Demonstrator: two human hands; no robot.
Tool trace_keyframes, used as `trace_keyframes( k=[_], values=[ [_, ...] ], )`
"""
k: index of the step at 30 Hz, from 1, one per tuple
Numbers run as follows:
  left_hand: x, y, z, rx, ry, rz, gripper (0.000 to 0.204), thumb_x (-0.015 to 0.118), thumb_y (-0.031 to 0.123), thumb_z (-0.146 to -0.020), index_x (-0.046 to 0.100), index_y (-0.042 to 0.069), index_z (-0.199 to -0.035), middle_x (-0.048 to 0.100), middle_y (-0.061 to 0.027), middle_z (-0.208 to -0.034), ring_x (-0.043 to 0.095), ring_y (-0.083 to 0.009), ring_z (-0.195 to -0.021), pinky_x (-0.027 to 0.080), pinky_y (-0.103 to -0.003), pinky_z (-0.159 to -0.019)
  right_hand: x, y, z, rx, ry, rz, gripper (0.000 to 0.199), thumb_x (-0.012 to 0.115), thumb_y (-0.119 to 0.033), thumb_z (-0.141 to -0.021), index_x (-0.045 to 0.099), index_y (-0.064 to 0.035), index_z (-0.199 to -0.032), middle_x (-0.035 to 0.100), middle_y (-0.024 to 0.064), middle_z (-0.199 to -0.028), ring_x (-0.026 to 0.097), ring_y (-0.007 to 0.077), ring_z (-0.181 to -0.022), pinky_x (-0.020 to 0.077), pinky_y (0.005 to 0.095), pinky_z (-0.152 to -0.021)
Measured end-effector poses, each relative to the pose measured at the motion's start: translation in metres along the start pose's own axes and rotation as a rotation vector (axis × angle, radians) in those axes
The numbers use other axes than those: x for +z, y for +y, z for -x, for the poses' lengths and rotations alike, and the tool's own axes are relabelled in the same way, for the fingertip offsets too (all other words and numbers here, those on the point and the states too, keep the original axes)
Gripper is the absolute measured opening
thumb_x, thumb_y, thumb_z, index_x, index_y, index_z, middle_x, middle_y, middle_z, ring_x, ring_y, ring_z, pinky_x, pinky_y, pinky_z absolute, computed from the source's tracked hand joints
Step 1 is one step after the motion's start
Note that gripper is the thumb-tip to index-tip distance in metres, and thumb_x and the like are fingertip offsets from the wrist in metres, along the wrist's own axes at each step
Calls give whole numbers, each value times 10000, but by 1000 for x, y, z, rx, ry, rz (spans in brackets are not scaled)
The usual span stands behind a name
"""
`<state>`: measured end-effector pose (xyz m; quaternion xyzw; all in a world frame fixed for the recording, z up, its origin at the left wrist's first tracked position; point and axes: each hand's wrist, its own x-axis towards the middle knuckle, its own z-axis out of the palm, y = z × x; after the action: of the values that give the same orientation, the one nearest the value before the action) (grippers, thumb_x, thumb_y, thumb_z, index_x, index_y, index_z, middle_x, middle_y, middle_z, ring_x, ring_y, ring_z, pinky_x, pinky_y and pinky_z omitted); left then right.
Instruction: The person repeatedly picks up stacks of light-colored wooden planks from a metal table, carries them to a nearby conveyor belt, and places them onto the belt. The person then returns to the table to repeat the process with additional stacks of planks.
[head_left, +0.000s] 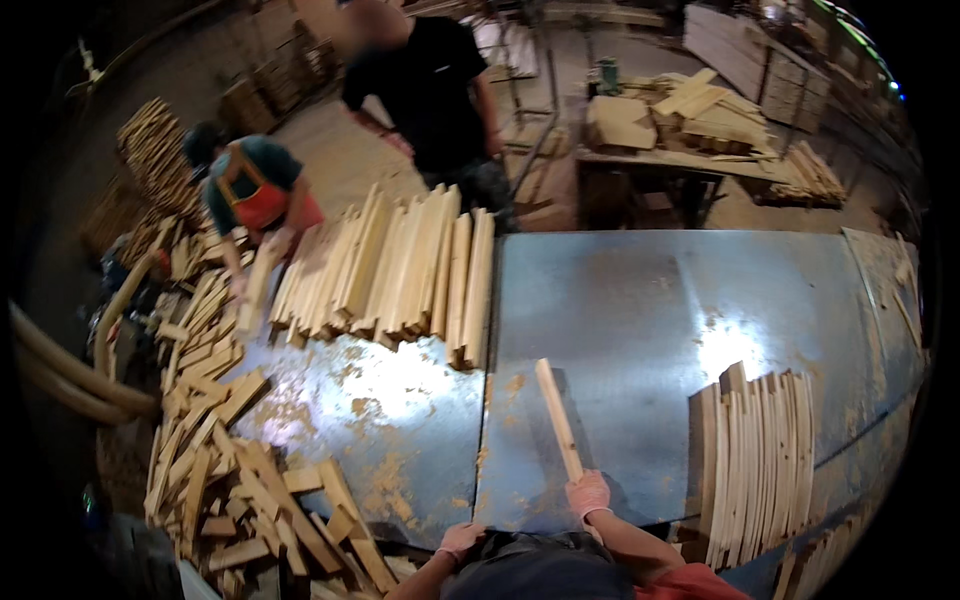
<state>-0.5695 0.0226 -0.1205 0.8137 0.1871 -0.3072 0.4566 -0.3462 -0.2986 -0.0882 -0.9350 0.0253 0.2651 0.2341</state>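
Note:
My right hand point(588, 493), in a pinkish glove, is closed around the near end of a narrow wooden strip point(558, 415). The strip points away from me over the metal table point(610, 300) and casts a shadow beside it. My left hand point(461, 537) rests at the table's near edge, left of my body, with nothing visible in it. To the right of my right hand, a stack of similar wooden strips point(760, 450) lies side by side on the table.
A large stack of boards point(390, 265) covers the table's far left. Offcuts point(270, 500) are heaped along the left side. Two people, one in an orange apron point(262, 200) handling a board and one in black point(425, 95), stand beyond. Another wood-laden table point(690, 160) is behind.

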Motion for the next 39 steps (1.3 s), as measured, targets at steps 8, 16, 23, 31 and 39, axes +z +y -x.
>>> trace_keyframes(
  k=[8,16,23,31,39],
  values=[
    [12,63,27,-310,331,604,292,718,247,-1054,752,7,-1217,786,-128,-1088,742,-244,-959,585,-373,-831,-40,-35,-56,-22,-76,-145,497,668,-369,-967,716,58,-1217,689,296,-1268,669,471,-1196,540,513,-1066],
    [-46,94,41,-430,402,1097,298,765,209,-1039,745,-46,-1191,745,-93,-920,684,-188,-777,568,-344,-713,-91,-145,-173,-67,160,-165,478,641,-290,-997,627,-8,-1382,682,295,-1288,675,473,-1200,552,531,-1058],
    [-176,64,-30,-161,458,653,408,774,287,-1008,756,-17,-1279,794,-119,-1083,746,-229,-979,592,-372,-863,-65,-181,-203,61,222,19,496,646,-233,-1011,563,-46,-1464,681,253,-1347,673,442,-1250,554,536,-1058],
    [-494,111,-193,155,1056,-347,577,807,283,-941,659,-9,-1416,706,-228,-1345,679,-412,-1235,537,-513,-1064,-49,-186,-214,7,329,109,559,692,-238,-980,563,-40,-1487,688,241,-1353,671,438,-1243,543,507,-1079],
    [-673,180,-322,-359,943,-477,1115,885,486,-814,344,-31,-1641,678,-286,-1390,667,-393,-1317,532,-493,-1107,-42,-179,-211,21,380,73,610,735,-202,-945,569,-59,-1514,685,224,-1331,662,437,-1227,543,505,-1065]
  ],
)
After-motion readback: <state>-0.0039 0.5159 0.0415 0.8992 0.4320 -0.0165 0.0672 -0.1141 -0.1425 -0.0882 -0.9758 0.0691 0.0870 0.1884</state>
